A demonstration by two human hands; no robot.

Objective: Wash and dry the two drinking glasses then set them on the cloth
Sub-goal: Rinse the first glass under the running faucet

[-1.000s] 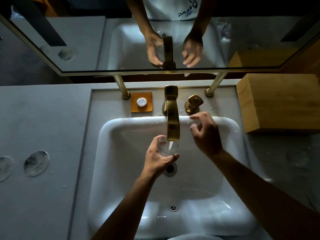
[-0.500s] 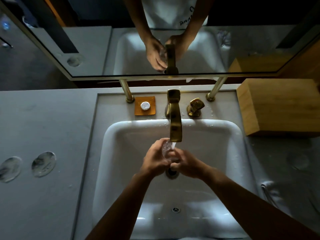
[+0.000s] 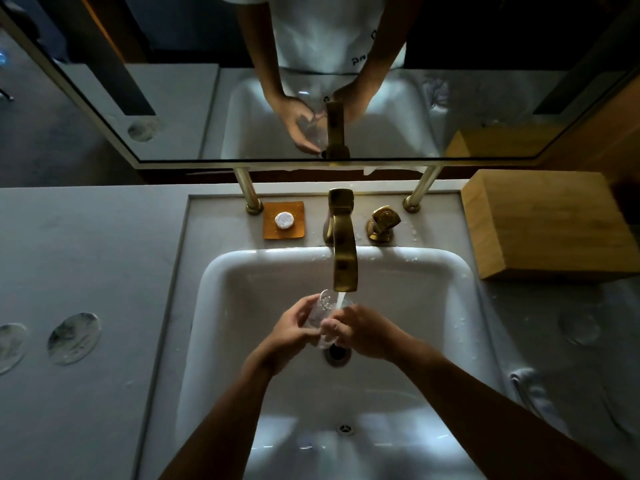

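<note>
Both hands are now closing around the one drinking glass [image 3: 323,318] under the running tap [image 3: 344,258], left hand [image 3: 294,329] gripping, right hand [image 3: 360,332] rubbing it, so washing is only beginning; drying and placing remain.

Your hands [image 3: 294,330] are crowding the middle of the sink [image 3: 460,306], right under the tap [image 3: 344,265], which is hanging over them and blocking the way up. The basin near you is lying open. At the rim, the handle [image 3: 382,221] and soap dish [image 3: 284,221] are standing either side of the tap. A wooden box [image 3: 547,223] is filling the tabletop [image 3: 86,254] at right.
</note>
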